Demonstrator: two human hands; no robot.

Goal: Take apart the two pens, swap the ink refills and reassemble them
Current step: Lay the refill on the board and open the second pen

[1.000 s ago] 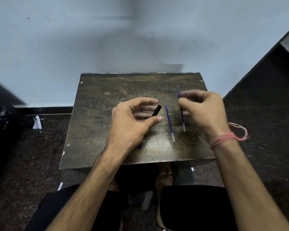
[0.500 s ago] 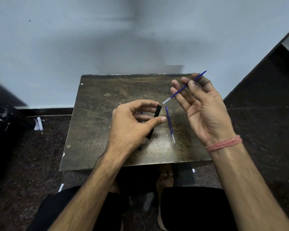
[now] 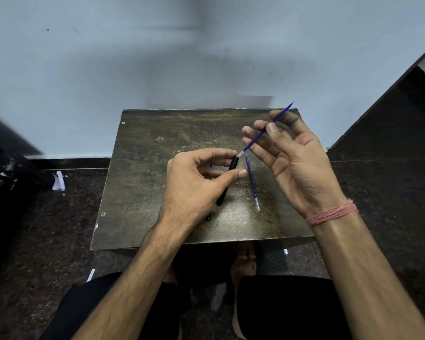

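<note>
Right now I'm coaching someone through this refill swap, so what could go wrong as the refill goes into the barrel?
The right hand pinches the blue refill far from its clear end, which only just meets the black barrel in the left hand; it may miss or bend. The spare refill on the table lies close to both hands and could get knocked away.

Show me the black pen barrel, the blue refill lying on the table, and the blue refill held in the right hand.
Black pen barrel [image 3: 233, 163], head view, upper end.
Lying blue refill [image 3: 252, 185], head view, mid-shaft.
Held blue refill [image 3: 258, 137], head view, mid-shaft.
</note>
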